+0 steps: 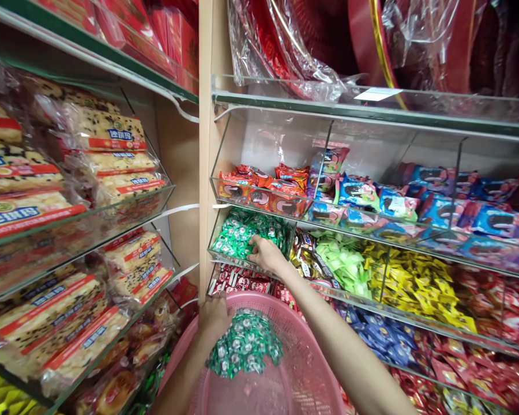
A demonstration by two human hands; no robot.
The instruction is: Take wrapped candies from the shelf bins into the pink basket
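Observation:
A pink plastic basket [305,369] stands in front of me, with a pile of green-wrapped candies [246,343] inside. My left hand [214,316] is closed over its far left rim. Farther off, my right hand [266,253] reaches into a clear shelf bin of green-wrapped candies [233,230]. Its fingers are curled against the candies near the bin's front wall. Whether a candy is between those fingers is too small to make out.
Clear dividers part bins of yellow candies [415,282], light green candies [343,262] and red snack packs [263,184]. Glass shelf edges [372,219] run above my right arm. A wooden post [205,144] separates these from packaged pastries [116,129] on the left.

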